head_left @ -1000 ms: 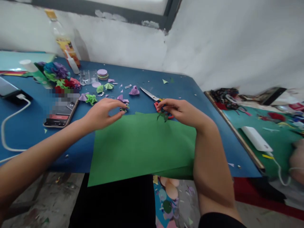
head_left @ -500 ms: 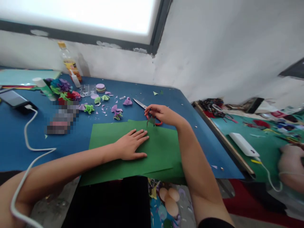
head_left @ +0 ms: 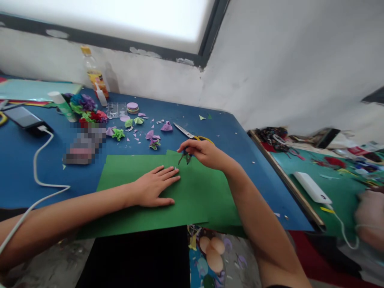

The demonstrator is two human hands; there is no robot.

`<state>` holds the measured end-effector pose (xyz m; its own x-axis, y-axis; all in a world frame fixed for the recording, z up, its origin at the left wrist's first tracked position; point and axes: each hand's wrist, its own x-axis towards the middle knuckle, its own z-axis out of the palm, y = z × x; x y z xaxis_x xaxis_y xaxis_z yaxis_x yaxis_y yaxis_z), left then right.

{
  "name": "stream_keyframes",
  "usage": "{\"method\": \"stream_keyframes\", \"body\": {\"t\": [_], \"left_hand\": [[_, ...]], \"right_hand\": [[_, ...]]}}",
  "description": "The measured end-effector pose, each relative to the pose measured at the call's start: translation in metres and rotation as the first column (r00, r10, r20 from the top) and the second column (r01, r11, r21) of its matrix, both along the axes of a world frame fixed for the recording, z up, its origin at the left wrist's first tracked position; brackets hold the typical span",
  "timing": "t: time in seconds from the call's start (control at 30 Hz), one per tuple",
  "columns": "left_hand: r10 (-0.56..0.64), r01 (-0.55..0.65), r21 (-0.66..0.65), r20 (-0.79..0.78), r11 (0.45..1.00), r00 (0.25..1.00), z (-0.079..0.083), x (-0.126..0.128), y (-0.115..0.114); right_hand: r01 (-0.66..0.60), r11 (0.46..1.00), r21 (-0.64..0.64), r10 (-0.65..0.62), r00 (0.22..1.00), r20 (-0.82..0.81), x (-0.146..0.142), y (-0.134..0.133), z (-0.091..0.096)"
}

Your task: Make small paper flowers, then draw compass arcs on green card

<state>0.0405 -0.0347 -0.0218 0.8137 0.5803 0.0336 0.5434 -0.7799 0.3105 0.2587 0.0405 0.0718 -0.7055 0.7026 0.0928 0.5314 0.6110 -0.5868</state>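
Note:
My left hand [head_left: 156, 187] lies flat with fingers spread on a green paper sheet [head_left: 129, 220], near its middle. Another green sheet [head_left: 222, 200] shows beneath it on the right. Above the paper, my right hand [head_left: 204, 153] pinches a compass [head_left: 183, 157], a small dark tool with two pointed metal legs angled down. Whether its tips touch the paper, I cannot tell. Just beyond the right hand lies a pair of scissors [head_left: 187, 132] with yellow handles, blades toward the back left. Purple folded paper [head_left: 167, 127] sits to the left of the scissors.
Paper scraps, a stack of paper discs [head_left: 132, 108], paper flowers [head_left: 85, 108], a glue stick [head_left: 62, 106] and a drink bottle [head_left: 95, 76] stand at the back left. A white cable [head_left: 45, 185] runs to a phone [head_left: 25, 118]. At right, a power bank [head_left: 312, 187] lies near another person's arm [head_left: 369, 210].
My left hand and the upper green sheet have slid left over the lower one. My right hand has shifted slightly, showing more of the scissors' yellow handles. The view has turned a little.

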Motion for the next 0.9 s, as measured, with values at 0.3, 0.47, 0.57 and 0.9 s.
{"method": "stream_keyframes", "body": {"t": [0.3, 0.47, 0.57, 0.9], "left_hand": [[0.308, -0.261, -0.226, 0.208, 0.939, 0.928, 0.028, 0.004, 0.038], [0.399, -0.353, -0.238, 0.183, 0.905, 0.898, 0.023, 0.015, 0.059], [0.378, -0.34, -0.201, 0.198, 0.919, 0.904, 0.02, 0.022, 0.064], [0.317, -0.308, -0.077, 0.283, 0.948, 0.905, 0.004, 0.03, 0.068]], "right_hand": [[0.018, 1.0, 0.002, -0.018, 0.989, -0.145, -0.006, 0.004, -0.013], [0.146, 0.986, -0.074, -0.161, 0.946, -0.282, 0.004, 0.006, -0.022], [0.185, 0.977, -0.106, -0.209, 0.927, -0.311, 0.007, 0.009, -0.026], [0.15, 0.977, -0.153, -0.198, 0.906, -0.375, 0.006, 0.012, -0.033]]}}
